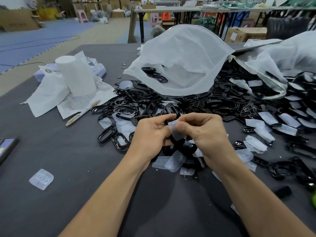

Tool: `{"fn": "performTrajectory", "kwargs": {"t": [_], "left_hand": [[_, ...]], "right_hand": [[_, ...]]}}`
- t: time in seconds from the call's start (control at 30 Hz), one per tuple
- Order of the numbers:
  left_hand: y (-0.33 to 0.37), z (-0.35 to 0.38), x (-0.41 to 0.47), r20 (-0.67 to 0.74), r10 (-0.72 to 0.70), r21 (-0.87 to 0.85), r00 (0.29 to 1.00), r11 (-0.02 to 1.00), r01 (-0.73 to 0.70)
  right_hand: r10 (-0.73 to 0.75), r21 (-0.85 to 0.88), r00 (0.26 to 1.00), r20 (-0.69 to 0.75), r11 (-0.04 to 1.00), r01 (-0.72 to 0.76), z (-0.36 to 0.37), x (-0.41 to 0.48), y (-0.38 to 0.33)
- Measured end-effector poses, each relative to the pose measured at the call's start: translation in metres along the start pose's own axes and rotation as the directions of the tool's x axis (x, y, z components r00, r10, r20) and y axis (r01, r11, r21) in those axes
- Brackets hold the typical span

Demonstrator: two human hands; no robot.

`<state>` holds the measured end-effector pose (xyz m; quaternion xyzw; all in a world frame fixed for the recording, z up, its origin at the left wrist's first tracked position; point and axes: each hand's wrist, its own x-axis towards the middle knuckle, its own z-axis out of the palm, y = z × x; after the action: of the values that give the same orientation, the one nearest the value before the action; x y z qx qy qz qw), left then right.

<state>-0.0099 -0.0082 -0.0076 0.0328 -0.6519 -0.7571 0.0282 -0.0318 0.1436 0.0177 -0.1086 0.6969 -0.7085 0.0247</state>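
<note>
Your left hand (150, 134) grips a black frame (179, 143). Your right hand (205, 132) pinches the clear pad (176, 133) against it. Both are held just above the table (68, 168), at the near edge of the parts pile (153, 103). The pad lies left of your right fingertips with its long axis roughly upright. It's translucent, dimpled and soft-looking.

Single wide-angle view from head height, facing forward and down over the grey table (68, 154), close above the left hand (150, 135) and right hand (206, 134), far room along the top edge.
</note>
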Motion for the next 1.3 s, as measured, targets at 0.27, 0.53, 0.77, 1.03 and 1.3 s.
{"fn": "performTrajectory", "kwargs": {"t": [0.27,0.53,0.77,1.03,1.3], "left_hand": [[0.0012,0.0078,-0.0021,0.067,-0.045,-0.121,0.997,0.991,0.053],[0.002,0.0072,-0.0019,0.153,-0.107,-0.26,0.982,0.955,0.144],[0.0011,0.0092,-0.0014,0.138,-0.12,-0.204,0.983,0.968,0.147],[0.0039,0.009,-0.0042,0.074,-0.111,-0.157,0.991,0.98,0.122],[0.0063,0.0088,-0.0045,0.003,-0.096,-0.161,0.995,0.982,0.095]], "right_hand": [[-0.054,-0.164,0.991,-0.121,0.986,0.034,0.0011,-0.0041,0.0008],[-0.151,-0.325,0.972,-0.179,0.942,0.087,0.0015,-0.0045,0.0035],[-0.173,-0.424,0.964,-0.203,0.903,0.073,0.0018,-0.0023,0.0059],[-0.203,-0.431,0.961,-0.186,0.896,0.106,-0.0001,-0.0026,0.0034],[-0.136,-0.419,0.974,-0.184,0.907,0.048,-0.0025,-0.0004,0.0049]]}}
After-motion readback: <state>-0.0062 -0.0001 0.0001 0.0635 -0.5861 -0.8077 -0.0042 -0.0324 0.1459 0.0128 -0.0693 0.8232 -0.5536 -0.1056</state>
